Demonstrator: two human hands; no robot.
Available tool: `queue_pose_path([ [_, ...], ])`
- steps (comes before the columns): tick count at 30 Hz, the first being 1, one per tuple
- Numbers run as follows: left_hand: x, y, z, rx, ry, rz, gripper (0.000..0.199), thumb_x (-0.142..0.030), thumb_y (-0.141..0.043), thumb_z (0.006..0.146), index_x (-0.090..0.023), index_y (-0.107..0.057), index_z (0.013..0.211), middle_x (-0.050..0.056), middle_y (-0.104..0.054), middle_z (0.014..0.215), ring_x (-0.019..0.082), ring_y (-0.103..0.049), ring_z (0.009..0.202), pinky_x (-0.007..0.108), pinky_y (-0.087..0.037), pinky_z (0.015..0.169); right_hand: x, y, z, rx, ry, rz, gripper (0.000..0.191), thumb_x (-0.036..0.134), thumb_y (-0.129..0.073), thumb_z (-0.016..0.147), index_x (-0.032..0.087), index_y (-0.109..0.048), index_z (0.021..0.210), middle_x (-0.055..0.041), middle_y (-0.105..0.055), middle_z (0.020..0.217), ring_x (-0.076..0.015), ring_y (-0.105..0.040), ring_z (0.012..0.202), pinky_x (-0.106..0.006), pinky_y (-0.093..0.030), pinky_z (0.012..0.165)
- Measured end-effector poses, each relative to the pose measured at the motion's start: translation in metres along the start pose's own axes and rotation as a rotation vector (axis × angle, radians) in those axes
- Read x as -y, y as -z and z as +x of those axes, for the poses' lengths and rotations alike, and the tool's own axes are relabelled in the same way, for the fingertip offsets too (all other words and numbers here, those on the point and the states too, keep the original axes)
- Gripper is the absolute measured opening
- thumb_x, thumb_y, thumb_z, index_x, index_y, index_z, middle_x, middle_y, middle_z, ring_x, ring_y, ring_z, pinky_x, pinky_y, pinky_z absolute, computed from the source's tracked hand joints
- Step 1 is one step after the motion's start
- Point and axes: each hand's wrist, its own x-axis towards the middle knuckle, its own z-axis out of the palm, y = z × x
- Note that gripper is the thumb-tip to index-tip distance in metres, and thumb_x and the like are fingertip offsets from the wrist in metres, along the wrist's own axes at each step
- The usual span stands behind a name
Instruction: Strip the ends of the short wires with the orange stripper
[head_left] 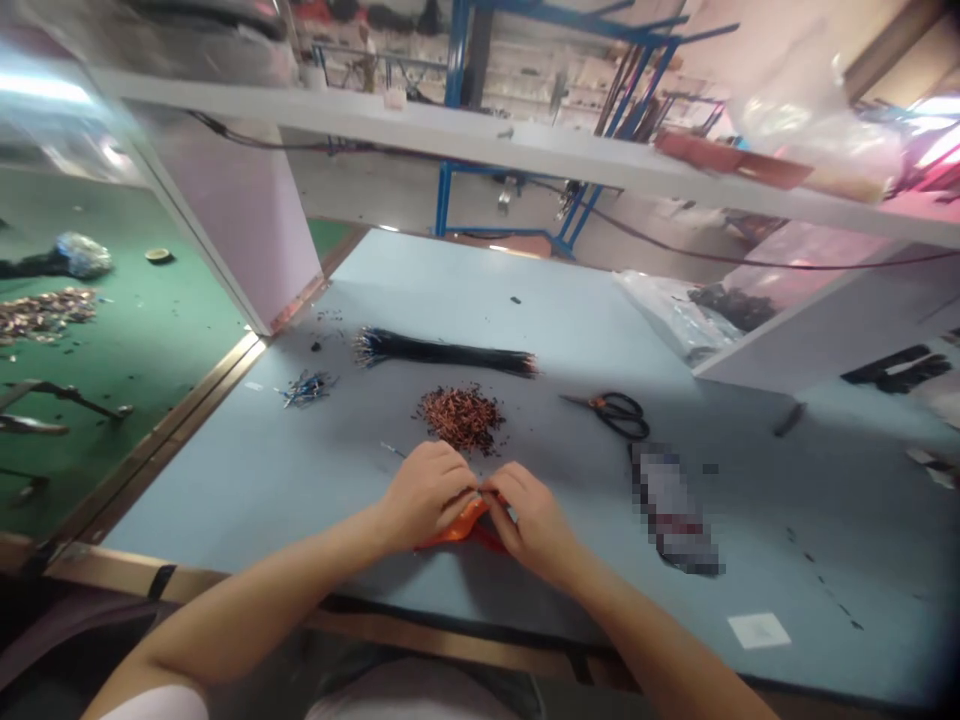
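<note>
My left hand (431, 492) and my right hand (534, 520) meet near the table's front edge, fingers closed and fingertips together. What they pinch between them is too small to make out. Just under them lies an orange object (461, 525), partly covered by the hands. Beyond the hands is a heap of small copper-coloured and black pieces (463, 417). Behind that heap lies a bundle of black wires (450, 352) with bared ends. A small pile of blue and silvery bits (306, 388) is to its left. Black-handled scissors (615, 412) lie open to the right.
A blurred-out dark object (675, 510) and a white square (759, 630) are on the blue-grey table (225, 500) at the right. A clear plastic bag (682, 315) sits at the back right. A white shelf (420, 125) spans above the table on upright panels.
</note>
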Motion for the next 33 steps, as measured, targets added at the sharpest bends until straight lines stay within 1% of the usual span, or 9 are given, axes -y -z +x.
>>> queue_pose_path([
  [5, 0.0, -0.001, -0.001, 0.025, -0.04, 0.049, 0.026, -0.025, -0.04, 0.089, -0.017, -0.057, 0.071, 0.002, -0.059, 0.068, 0.014, -0.048, 0.071, 0.03, -0.033, 0.067, 0.0, 0.002, 0.0, 0.024, -0.012, -0.039, 0.014, 0.016, -0.042, 0.09, 0.017, -0.054, 0.083, -0.0063, -0.055, 0.081, -0.018, -0.05, 0.078, -0.03, -0.042, 0.069],
  [9, 0.0, 0.002, 0.0, 0.042, -0.081, 0.083, 0.025, -0.023, -0.04, 0.089, -0.018, -0.056, 0.07, 0.002, -0.059, 0.068, 0.014, -0.048, 0.073, 0.03, -0.033, 0.07, 0.001, 0.005, 0.002, 0.033, -0.01, -0.065, 0.015, 0.016, -0.043, 0.09, 0.017, -0.054, 0.08, -0.0052, -0.055, 0.079, -0.0175, -0.049, 0.076, -0.029, -0.04, 0.068],
  [13, 0.0, 0.004, 0.001, 0.043, -0.071, 0.056, 0.022, -0.024, -0.043, 0.088, -0.019, -0.059, 0.073, 0.001, -0.061, 0.07, 0.014, -0.049, 0.075, 0.03, -0.033, 0.071, 0.002, 0.01, 0.002, 0.042, -0.009, -0.075, 0.015, 0.015, -0.044, 0.089, 0.017, -0.053, 0.078, -0.0046, -0.055, 0.077, -0.0168, -0.049, 0.074, -0.028, -0.039, 0.066],
  [16, 0.008, 0.01, 0.003, 0.032, -0.021, 0.055, 0.021, -0.027, -0.047, 0.088, -0.019, -0.062, 0.075, 0.001, -0.062, 0.069, 0.014, -0.051, 0.072, 0.03, -0.034, 0.07, -0.002, 0.015, 0.003, -0.015, -0.002, -0.123, 0.015, 0.015, -0.043, 0.088, 0.017, -0.053, 0.077, -0.0052, -0.056, 0.077, -0.0174, -0.05, 0.074, -0.029, -0.039, 0.067],
  [20, 0.026, 0.028, 0.007, 0.043, 0.104, 0.035, 0.018, -0.028, -0.051, 0.086, -0.021, -0.064, 0.077, 0.001, -0.066, 0.074, 0.014, -0.055, 0.077, 0.03, -0.036, 0.074, -0.014, 0.026, 0.006, -0.104, -0.053, -0.172, 0.016, 0.016, -0.042, 0.089, 0.018, -0.053, 0.078, -0.0049, -0.057, 0.077, -0.0178, -0.051, 0.073, -0.03, -0.04, 0.068],
  [23, 0.038, 0.036, 0.008, 0.072, 0.174, 0.035, 0.016, -0.026, -0.053, 0.085, -0.021, -0.065, 0.075, 0.0, -0.067, 0.074, 0.015, -0.056, 0.078, 0.03, -0.037, 0.075, -0.025, 0.03, 0.009, -0.108, -0.116, -0.178, 0.017, 0.019, -0.042, 0.089, 0.018, -0.052, 0.076, -0.0034, -0.057, 0.075, -0.0172, -0.052, 0.07, -0.029, -0.04, 0.066],
  [26, 0.046, 0.035, 0.007, 0.105, 0.216, 0.071, 0.016, -0.025, -0.054, 0.084, -0.02, -0.065, 0.073, 0.001, -0.068, 0.074, 0.015, -0.057, 0.078, 0.03, -0.037, 0.075, -0.033, 0.028, 0.012, -0.086, -0.154, -0.159, 0.017, 0.02, -0.042, 0.089, 0.019, -0.052, 0.076, -0.0027, -0.058, 0.074, -0.017, -0.053, 0.069, -0.029, -0.04, 0.066],
  [29, 0.054, 0.034, 0.003, 0.137, 0.264, 0.09, 0.013, -0.025, -0.056, 0.082, -0.021, -0.066, 0.074, 0.0, -0.068, 0.074, 0.015, -0.059, 0.077, 0.03, -0.038, 0.076, -0.036, 0.026, 0.012, -0.088, -0.16, -0.152, 0.016, 0.019, -0.042, 0.089, 0.018, -0.052, 0.077, -0.0031, -0.058, 0.076, -0.0173, -0.054, 0.071, -0.03, -0.041, 0.067],
  [33, 0.062, 0.043, -0.001, 0.147, 0.313, 0.062, 0.01, -0.027, -0.06, 0.079, -0.021, -0.067, 0.075, 0.0, -0.069, 0.075, 0.016, -0.059, 0.076, 0.029, -0.04, 0.075, -0.035, 0.029, 0.013, -0.11, -0.153, -0.178, 0.017, 0.02, -0.042, 0.089, 0.018, -0.052, 0.076, -0.0033, -0.058, 0.075, -0.0173, -0.054, 0.07, -0.03, -0.041, 0.067],
])
